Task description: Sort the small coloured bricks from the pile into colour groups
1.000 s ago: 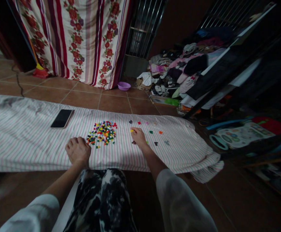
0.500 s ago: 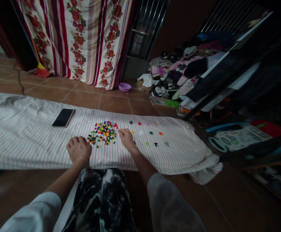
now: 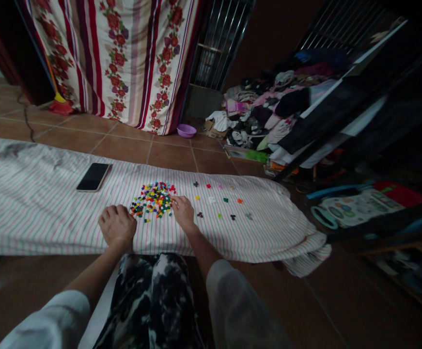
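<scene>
A pile of small multicoloured pieces (image 3: 156,198) lies on the striped cloth (image 3: 61,213). At its lower left, my left hand (image 3: 117,224) rests on the cloth with its fingers curled in, and nothing shows in it. My right hand (image 3: 183,212) reaches the pile's right edge, its thumb and fingertips pressed together; whatever is between them is too small to make out. To the right, little same-coloured groups are laid out in rows, among them a white group (image 3: 211,199), a dark green group (image 3: 226,199), an orange group (image 3: 240,200) and a grey group (image 3: 248,216).
A black-screened phone (image 3: 93,177) lies left of the pile. Beyond the cloth, a purple basin (image 3: 186,130) stands on the tiled floor near a floral curtain (image 3: 134,63). A heap of clothes (image 3: 265,106) fills the back right.
My right hand has moved left, up to the pile's edge, uncovering a yellow group and a dark brown group. My left hand stays in place on the cloth.
</scene>
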`<state>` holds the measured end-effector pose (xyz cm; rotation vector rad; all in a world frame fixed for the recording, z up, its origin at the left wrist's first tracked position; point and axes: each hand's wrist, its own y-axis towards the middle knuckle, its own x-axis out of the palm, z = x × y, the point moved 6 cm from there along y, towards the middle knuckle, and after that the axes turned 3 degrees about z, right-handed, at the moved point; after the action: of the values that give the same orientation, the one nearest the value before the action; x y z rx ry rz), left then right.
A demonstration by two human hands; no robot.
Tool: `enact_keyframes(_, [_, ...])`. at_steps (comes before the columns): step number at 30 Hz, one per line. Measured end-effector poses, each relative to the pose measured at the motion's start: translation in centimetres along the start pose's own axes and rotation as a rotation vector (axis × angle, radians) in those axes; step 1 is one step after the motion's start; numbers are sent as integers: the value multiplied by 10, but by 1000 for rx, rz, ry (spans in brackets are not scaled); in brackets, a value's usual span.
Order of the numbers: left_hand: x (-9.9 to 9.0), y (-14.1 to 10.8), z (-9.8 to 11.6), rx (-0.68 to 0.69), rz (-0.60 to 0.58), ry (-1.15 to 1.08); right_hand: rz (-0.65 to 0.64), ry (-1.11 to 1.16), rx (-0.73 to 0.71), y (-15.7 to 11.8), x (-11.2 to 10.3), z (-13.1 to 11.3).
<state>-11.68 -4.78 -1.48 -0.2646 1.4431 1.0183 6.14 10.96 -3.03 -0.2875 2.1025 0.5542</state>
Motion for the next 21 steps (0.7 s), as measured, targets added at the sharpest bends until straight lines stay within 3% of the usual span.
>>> enact_keyframes(12, [2, -1, -1, 8, 26, 15, 92, 56, -51, -2, -2, -1])
enact_keyframes(21, [3, -1, -1, 3, 28, 2, 65, 3, -85, -3, 1, -1])
